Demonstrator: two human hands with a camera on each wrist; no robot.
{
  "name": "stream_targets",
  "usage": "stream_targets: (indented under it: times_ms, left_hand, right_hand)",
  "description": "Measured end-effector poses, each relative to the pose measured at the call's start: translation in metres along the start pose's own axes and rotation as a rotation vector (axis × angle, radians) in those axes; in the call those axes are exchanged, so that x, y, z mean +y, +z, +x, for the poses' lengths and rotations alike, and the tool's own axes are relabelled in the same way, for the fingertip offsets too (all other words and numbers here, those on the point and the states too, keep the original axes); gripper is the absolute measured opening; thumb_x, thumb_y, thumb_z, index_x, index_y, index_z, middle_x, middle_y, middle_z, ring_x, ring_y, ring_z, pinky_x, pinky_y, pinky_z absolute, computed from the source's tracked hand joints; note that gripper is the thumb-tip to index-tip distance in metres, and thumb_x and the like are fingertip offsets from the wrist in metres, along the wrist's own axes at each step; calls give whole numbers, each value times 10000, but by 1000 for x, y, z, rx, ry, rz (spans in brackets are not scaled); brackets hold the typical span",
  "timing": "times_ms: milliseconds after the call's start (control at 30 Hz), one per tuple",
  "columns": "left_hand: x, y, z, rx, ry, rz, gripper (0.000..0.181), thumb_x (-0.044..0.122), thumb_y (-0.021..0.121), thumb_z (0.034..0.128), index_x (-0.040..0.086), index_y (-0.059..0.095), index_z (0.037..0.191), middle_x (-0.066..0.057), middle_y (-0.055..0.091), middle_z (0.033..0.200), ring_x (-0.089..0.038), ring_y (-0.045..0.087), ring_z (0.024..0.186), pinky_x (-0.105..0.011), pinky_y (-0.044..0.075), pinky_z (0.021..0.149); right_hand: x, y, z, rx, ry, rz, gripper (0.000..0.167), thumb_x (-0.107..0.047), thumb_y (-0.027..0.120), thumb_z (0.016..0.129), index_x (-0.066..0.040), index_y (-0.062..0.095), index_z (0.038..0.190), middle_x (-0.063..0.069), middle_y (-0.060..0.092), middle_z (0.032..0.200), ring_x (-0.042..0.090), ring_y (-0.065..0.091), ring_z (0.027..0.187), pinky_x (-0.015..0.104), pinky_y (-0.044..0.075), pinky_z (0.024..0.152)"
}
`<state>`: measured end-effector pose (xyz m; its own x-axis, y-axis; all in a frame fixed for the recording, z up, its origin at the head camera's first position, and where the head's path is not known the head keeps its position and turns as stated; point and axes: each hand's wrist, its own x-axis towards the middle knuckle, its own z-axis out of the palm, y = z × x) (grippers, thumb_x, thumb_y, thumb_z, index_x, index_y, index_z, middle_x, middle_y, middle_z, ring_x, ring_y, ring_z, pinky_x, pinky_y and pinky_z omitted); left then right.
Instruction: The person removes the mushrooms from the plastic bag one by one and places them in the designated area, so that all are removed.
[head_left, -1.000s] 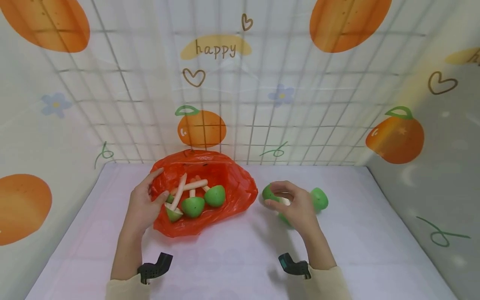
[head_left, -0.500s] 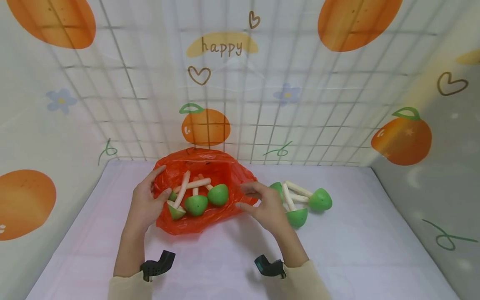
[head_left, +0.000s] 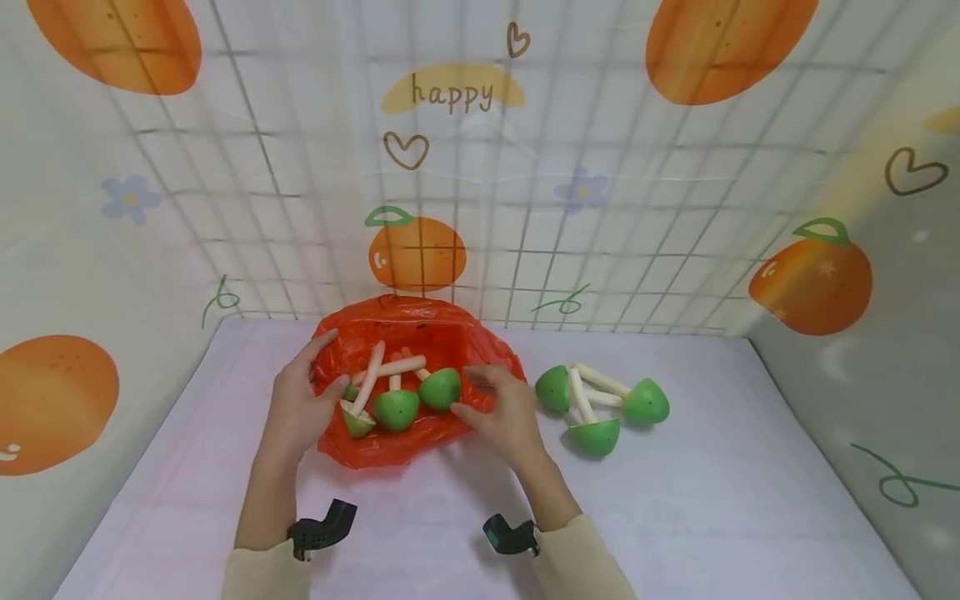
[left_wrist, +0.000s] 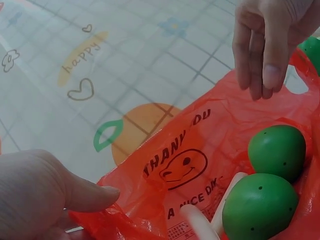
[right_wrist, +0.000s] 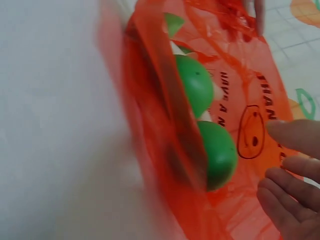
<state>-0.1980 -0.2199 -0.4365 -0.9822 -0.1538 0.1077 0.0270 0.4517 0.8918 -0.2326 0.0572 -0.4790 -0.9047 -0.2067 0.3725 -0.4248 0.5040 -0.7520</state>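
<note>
On the table lies a red plastic bag (head_left: 367, 454) with its mouth spread, holding several toy mushrooms (head_left: 396, 410) with green caps and pale stems. My left hand (head_left: 298, 412) grips the bag's left edge; in the left wrist view its thumb lies over the red plastic. Over the bag's right part, beside the rightmost green cap (head_left: 440, 389), hovers my right hand (head_left: 504, 412). Its fingers are spread and relaxed with nothing between them, as the right wrist view also shows. Some stems overlap inside the bag, and the left-hand caps are partly hidden.
Three more toy mushrooms lie to the right of the bag, with caps at left (head_left: 553, 389), at right (head_left: 647, 402) and in front (head_left: 594, 437). A printed curtain (head_left: 480, 183) over a wire grid stands behind the white table (head_left: 712, 500).
My right hand has moved left from over the loose mushrooms to the bag's right part, uncovering them. My left hand keeps its grip on the bag. The head view has shifted slightly.
</note>
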Motion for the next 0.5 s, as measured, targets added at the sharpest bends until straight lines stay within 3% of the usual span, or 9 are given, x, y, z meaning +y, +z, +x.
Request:
stream_targets:
  times_ms: [267, 500]
  left_hand:
    - [-3, 2, 1, 38, 53, -17, 688, -36, 651, 997, 115, 404, 1622, -148, 406, 1643, -374, 397, 1492, -546, 427, 1151]
    - [-5, 0, 2, 71, 51, -30, 687, -35, 649, 998, 117, 406, 1623, -143, 420, 1635, -376, 425, 1478, -542, 430, 1148]
  right_hand:
    - [3, 17, 4, 1, 46, -88, 519, -101, 901, 823, 11, 687, 1283, 179, 713, 1235, 339, 682, 1118, 497, 584, 977]
    - [7, 28, 7, 23, 63, -115, 538, -119, 916, 813, -2, 690, 1288, 179, 706, 1248, 338, 687, 1107, 481, 599, 954]
